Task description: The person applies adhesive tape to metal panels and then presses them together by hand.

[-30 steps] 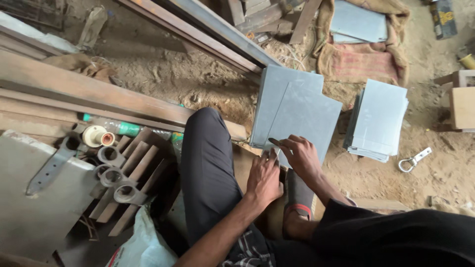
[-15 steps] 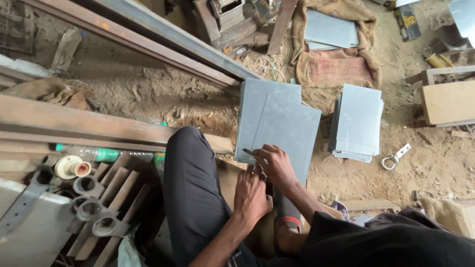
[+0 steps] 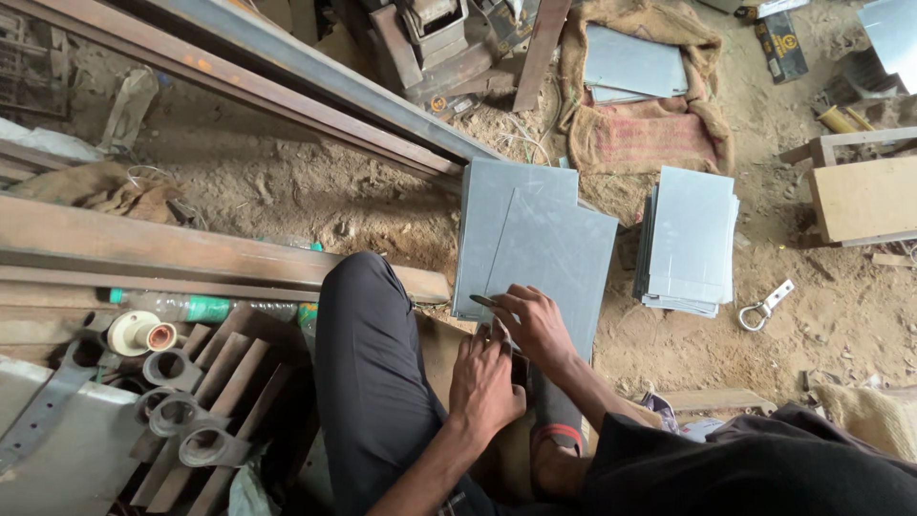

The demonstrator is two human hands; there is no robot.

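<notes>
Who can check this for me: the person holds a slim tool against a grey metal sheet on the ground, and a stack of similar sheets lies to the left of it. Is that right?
Not quite. The stack of sheets lies to the right of the grey metal sheet, not the left, as the head view shows. The rest holds: the right hand holds the slim tool against that sheet on the ground.

Left hand (image 3: 485, 380) hides grey sheet's (image 3: 544, 253) near edge; tool (image 3: 483, 301) mostly hidden.
</notes>
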